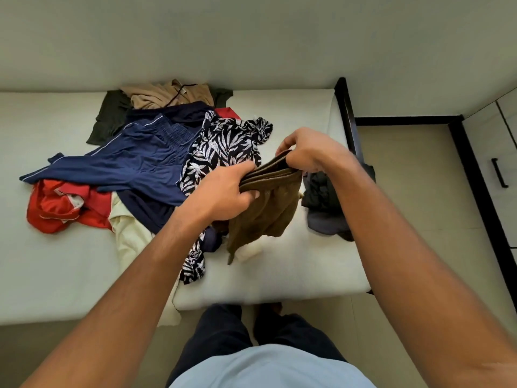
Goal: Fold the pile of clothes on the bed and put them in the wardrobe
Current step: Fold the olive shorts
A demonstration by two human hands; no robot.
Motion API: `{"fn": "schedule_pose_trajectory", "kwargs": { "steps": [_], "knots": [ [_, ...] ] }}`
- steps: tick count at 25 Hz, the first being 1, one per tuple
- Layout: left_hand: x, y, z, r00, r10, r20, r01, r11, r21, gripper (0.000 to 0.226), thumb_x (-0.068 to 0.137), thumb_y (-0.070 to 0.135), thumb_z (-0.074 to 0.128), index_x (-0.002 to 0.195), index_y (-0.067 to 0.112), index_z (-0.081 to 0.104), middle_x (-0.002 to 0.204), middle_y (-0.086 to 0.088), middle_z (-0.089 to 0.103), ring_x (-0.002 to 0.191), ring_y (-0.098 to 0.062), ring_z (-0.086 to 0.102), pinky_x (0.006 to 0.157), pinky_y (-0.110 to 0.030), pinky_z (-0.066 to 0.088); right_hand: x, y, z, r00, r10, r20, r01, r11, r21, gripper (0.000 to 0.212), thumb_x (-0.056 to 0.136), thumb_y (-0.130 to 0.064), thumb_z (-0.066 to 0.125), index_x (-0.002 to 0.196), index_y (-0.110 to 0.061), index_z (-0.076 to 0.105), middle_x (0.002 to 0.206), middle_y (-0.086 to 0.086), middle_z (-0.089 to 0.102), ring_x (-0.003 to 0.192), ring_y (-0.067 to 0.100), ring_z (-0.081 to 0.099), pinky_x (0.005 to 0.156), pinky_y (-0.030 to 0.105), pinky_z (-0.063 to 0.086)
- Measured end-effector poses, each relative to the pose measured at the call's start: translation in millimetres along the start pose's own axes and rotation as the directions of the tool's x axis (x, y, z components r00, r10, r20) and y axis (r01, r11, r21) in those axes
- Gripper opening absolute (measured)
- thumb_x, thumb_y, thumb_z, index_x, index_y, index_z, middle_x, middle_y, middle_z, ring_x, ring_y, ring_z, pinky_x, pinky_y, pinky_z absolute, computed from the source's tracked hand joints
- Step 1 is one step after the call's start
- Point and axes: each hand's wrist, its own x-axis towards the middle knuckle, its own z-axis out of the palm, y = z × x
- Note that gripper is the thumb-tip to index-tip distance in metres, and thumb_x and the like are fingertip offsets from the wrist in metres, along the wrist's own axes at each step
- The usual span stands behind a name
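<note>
Olive shorts (265, 211), gripped in both hands (223, 191) (307, 152), partly hide pale cloth (249, 252) beneath.

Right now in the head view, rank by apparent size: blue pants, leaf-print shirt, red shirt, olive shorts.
1. blue pants
2. leaf-print shirt, partly hidden
3. red shirt and olive shorts: look alike; the shorts are held up nearer the camera, so unranked.

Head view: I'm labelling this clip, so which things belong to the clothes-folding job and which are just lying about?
Job: olive shorts, gripped by left hand and right hand; blue trousers; leaf-print shirt; red garment; beige garment; dark pile; bed; white cupboard, perhaps the wardrobe.
Just there: black bed frame; floor; wall.
</note>
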Motion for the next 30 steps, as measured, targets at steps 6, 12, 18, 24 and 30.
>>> {"fn": "schedule_pose_trajectory", "kwargs": {
  "steps": [6, 12, 18, 24, 30],
  "knots": [
    [52.6, -32.0, -11.4, 0.970, -0.113, 0.214, 0.101, 0.993, 0.065, 0.009, 0.092, 0.028, 0.065, 0.093, 0.030, 0.057, 0.086, 0.007, 0.066, 0.086, -0.017, 0.064, 0.077, -0.038, 0.052, 36.4, 1.8, -1.2, 0.976, 0.110, 0.190, -0.129, 0.987, 0.091, 0.026, 0.095, -0.005, 0.056, 0.107, -0.018, 0.075, 0.082, 0.002, 0.065, 0.061, 0.011, 0.056, 0.040, 0.019, 0.039],
    [148.2, -55.4, -84.2, 0.995, -0.016, -0.095, 0.046, 0.946, 0.322, 0.017, 0.096, 0.033, 0.058, 0.113, 0.029, 0.056, 0.101, -0.012, 0.066, 0.098, -0.037, 0.061, 0.078, -0.043, 0.047, 118.7, -53.3, -56.4, 0.981, 0.065, -0.183, 0.003, 0.937, 0.349, 0.030, 0.091, -0.002, 0.055, 0.099, -0.019, 0.078, 0.082, 0.000, 0.069, 0.067, 0.014, 0.059, 0.040, 0.016, 0.039],
    [171.6, -49.2, -128.9, 0.944, 0.187, -0.273, -0.120, 0.962, 0.245, 0.015, 0.095, 0.024, 0.056, 0.110, 0.023, 0.057, 0.098, -0.001, 0.066, 0.092, -0.026, 0.059, 0.075, -0.039, 0.046, 109.4, -66.1, -99.5, 0.930, -0.035, -0.367, 0.245, 0.801, 0.546, 0.025, 0.084, 0.002, 0.065, 0.093, -0.017, 0.079, 0.082, -0.002, 0.073, 0.072, 0.008, 0.066, 0.062, 0.018, 0.050],
    [125.5, -72.5, -27.9, 0.973, 0.123, -0.195, -0.083, 0.977, 0.197, 0.027, 0.086, 0.032, 0.057, 0.111, 0.032, 0.066, 0.094, 0.007, 0.070, 0.090, -0.023, 0.064, 0.080, -0.042, 0.054, 78.8, 9.4, 1.2, 0.938, 0.034, -0.345, 0.160, 0.841, 0.516, 0.032, 0.082, -0.004, 0.072, 0.096, -0.032, 0.080, 0.096, -0.013, 0.076, 0.102, 0.008, 0.070, 0.096, 0.027, 0.055],
    [13.9, -108.3, 165.5, 0.872, -0.170, 0.460, 0.192, 0.981, 0.000, 0.022, 0.085, 0.026, 0.068, 0.107, 0.022, 0.068, 0.106, -0.005, 0.071, 0.104, -0.029, 0.065, 0.081, -0.036, 0.050, 17.6, 128.6, 167.2, 0.922, 0.366, 0.129, -0.386, 0.900, 0.201, 0.013, 0.075, -0.019, 0.068, 0.080, -0.015, 0.079, 0.073, 0.005, 0.075, 0.080, 0.023, 0.072, 0.072, 0.031, 0.056]
  ]
}}
